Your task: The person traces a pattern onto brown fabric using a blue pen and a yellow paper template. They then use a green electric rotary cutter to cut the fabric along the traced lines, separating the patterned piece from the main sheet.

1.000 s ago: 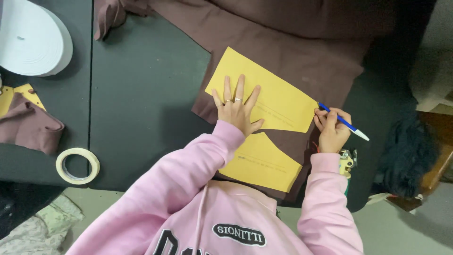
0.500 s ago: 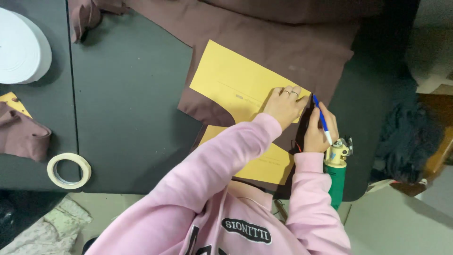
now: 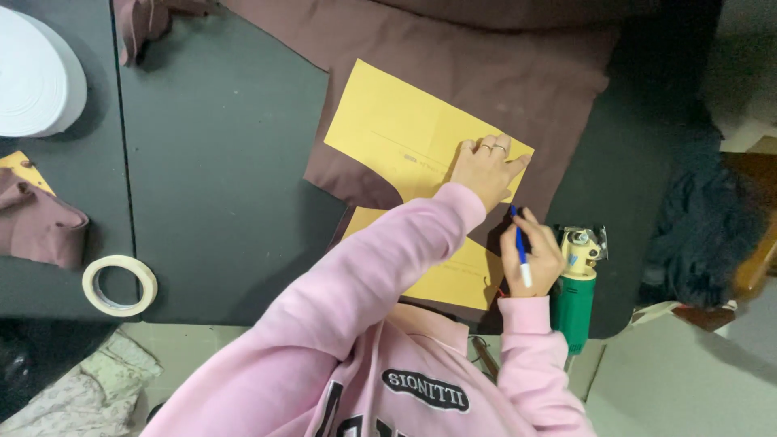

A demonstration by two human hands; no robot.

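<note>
My left hand (image 3: 488,168) lies flat, fingers spread, on the right corner of a large yellow paper pattern piece (image 3: 396,133) that rests on brown fabric (image 3: 486,73). My right hand (image 3: 530,255) grips a blue and white pen (image 3: 520,252), its tip close to the pattern's lower right edge. A second yellow pattern piece (image 3: 453,271) lies below, partly hidden by my pink sleeve.
A green and yellow electric fabric cutter (image 3: 576,283) stands right of my right hand. On the dark table (image 3: 218,178)'s left are a roll of tape (image 3: 120,285), a white roll (image 3: 32,77) and a folded brown fabric scrap (image 3: 36,226). Dark cloth (image 3: 704,235) sits at the right.
My left hand slid from the pattern's middle to its right corner. My right hand with the pen dropped lower, beside the cutter. The view shifted left.
</note>
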